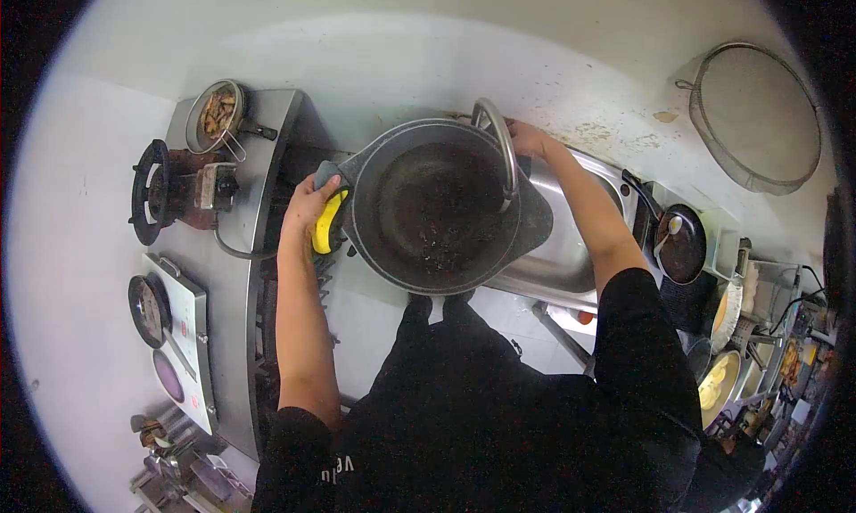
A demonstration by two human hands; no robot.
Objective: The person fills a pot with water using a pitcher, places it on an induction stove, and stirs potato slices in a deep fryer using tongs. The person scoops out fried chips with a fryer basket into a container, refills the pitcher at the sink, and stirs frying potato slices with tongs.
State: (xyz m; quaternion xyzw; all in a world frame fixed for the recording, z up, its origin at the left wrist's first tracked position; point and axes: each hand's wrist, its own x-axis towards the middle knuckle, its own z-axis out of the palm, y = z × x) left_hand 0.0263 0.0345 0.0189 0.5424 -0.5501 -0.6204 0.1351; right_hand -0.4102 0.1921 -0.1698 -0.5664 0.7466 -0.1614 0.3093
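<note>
A large dark grey pot (437, 210) is held up in front of my body, partly over the sink, its dark inside facing the camera. My left hand (314, 203) is closed at the pot's left handle, with a yellow and black sponge (328, 221) under the fingers. On the far right side, my right hand (528, 140) grips near the pot's rim, its fingers partly hidden behind the faucet and pot. The curved metal faucet (501, 147) arches over the pot's right edge.
The steel sink (571, 246) lies right. A gas burner (153, 192), a pan of food (217, 116) and a small pan on a white cooktop (192, 321) stand left. Beyond the sink sits a black pan (682, 250); a round sieve (758, 116) hangs on the wall.
</note>
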